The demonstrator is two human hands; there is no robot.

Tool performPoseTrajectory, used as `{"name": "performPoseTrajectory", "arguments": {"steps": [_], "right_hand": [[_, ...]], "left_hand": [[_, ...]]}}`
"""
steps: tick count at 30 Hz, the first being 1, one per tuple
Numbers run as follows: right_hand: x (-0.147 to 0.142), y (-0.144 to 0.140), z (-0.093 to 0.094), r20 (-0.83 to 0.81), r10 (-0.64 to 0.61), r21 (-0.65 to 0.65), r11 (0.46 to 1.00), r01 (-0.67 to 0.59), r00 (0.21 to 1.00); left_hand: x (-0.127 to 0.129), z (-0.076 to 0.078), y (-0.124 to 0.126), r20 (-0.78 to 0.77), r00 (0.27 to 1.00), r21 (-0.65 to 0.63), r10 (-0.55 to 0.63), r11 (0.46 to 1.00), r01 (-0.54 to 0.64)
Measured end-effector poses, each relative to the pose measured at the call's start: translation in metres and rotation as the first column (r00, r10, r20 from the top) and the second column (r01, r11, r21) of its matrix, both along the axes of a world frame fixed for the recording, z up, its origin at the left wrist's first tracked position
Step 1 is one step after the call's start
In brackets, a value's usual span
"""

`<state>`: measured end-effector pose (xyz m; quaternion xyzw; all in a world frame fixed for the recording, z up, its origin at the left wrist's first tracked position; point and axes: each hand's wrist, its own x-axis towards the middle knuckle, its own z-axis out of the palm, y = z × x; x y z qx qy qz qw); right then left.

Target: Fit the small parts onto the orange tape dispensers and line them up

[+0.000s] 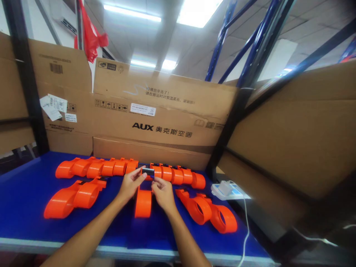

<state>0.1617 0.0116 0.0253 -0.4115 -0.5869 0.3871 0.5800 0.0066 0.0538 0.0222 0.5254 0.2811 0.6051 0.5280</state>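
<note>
My left hand (130, 184) and my right hand (163, 192) meet over the blue table (25, 200), both pinching a small dark part (148, 171) between their fingertips. The part is held just in front of a long row of orange plastic ring-shaped pieces (111, 167) along the back of the table. One orange piece (143, 203) lies directly beneath my hands. Two more orange pieces (75, 197) lie to the left and two others (211, 210) to the right.
Flattened cardboard boxes (155, 115) stand behind the table, and a large box (292, 141) is at the right. A white power strip with a plug (226, 189) and white cable (246, 230) sits at the table's right edge. Black shelf posts (27, 81) flank the table.
</note>
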Motion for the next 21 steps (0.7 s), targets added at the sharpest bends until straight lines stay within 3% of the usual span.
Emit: {"name": "performPoseTrajectory", "arguments": {"steps": [10,17,21], "right_hand": [[0.0044,-0.0011,-0.0013,0.112,-0.073,0.055,0.996,0.068,0.991],[-0.0019,-0.0012,0.0006,0.002,-0.124,0.032,0.992,0.124,0.992],[-0.0044,0.001,0.0003,-0.051,-0.137,0.03,0.99,0.139,0.989]], "left_hand": [[0.0021,0.0026,-0.005,-0.019,1.0,0.025,0.001,1.0,-0.001],[0.0009,0.0077,-0.0047,0.036,0.999,0.016,0.009,1.0,-0.01],[0.0015,0.0081,-0.0086,0.137,0.99,-0.078,-0.01,0.997,0.02]]}}
